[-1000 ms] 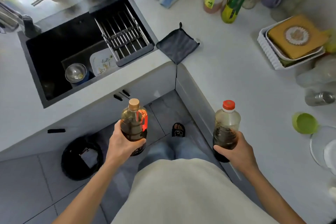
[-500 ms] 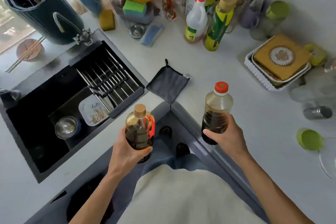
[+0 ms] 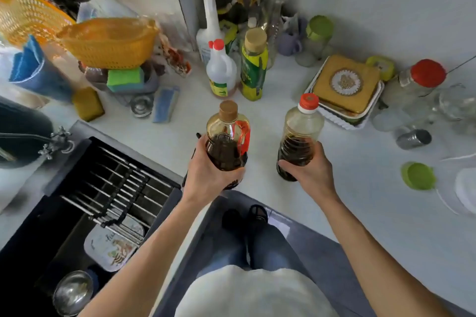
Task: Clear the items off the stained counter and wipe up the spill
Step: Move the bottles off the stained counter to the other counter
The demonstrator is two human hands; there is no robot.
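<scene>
White counter (image 3: 360,201) now fills more of the view than half a second ago, with the back corner and its cluster of containers drawn closer and lower. Left hand (image 3: 208,175) has its fingers curled round the lower body of the tan-capped bottle (image 3: 228,136), which is upright, about half full of dark liquid and carries a red handle. Right hand (image 3: 309,175) has its fingers wrapped round the base of the red-capped bottle (image 3: 300,136), also upright with dark liquid in its lower part. Both bottles have advanced from the inner counter corner to a position over the worktop, just short of the white spray bottle (image 3: 221,72) and the yellow-green bottle (image 3: 253,69) standing against the wall. Whether either bottle touches the counter cannot be told. The grey cloth seen earlier beside the sink (image 3: 77,201) is now almost wholly hidden behind the left hand. A white tray (image 3: 342,121) holding a tan square lies to the right of the red-capped bottle, and a green lid (image 3: 418,175) lies farther right, apart from both hands.
</scene>
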